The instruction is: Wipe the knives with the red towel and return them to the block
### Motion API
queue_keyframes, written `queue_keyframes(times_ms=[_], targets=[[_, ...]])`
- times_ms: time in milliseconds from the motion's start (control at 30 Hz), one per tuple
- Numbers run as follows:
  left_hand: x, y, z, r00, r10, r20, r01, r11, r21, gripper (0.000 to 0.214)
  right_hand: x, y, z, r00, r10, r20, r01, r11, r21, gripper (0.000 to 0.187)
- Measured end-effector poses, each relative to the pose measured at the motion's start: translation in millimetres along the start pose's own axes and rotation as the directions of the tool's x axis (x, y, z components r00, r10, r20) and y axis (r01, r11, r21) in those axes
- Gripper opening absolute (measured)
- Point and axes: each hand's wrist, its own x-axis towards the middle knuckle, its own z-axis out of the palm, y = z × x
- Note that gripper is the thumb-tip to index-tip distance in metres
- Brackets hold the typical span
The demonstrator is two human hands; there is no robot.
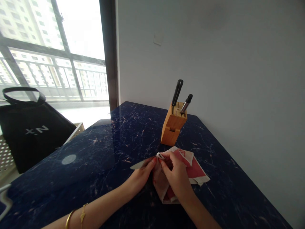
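In the head view, the left hand (pixel 142 171) grips a knife (pixel 140 164) (its handle is hidden from sight), the tip jutting toward nine o'clock. The right hand (pixel 177 173) pinches a bunched fold of the red-and-white cloth (pixel 195 172), which spreads toward three and four o'clock over the dark blue table (pixel 95 165). Near one o'clock stands a wooden knife block (pixel 172 127); a black bag (pixel 35 143) sits around ten o'clock

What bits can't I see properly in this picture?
In the head view:
Rest of the knife: hidden by the left hand and cloth.
Lower ends of the two handled tools: inside the wooden block.
White object: cut off by the left edge.
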Motion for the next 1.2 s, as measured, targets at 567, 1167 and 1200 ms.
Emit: queue_keyframes(times_ms=[567,1167,1200], targets=[[-1,1,-2.0,0.999,-0.052,-0.008,0.051,0.998,-0.029,0.036,3,2,-5,1.000,0.001,-0.005,-0.001,1.000,0.024,0.016],[-1,2,0.2,1.000,-0.025,-0.011,0.025,0.999,-0.032,0.035,1,0,-1,1.000,0.006,-0.012,-0.006,1.000,-0.002,0.012],[0,2,0.2,0.999,-0.047,-0.018,0.046,0.997,-0.055,0.035,1,0,-1,1.000,0.007,-0.006,-0.007,1.000,0.001,0.012]])
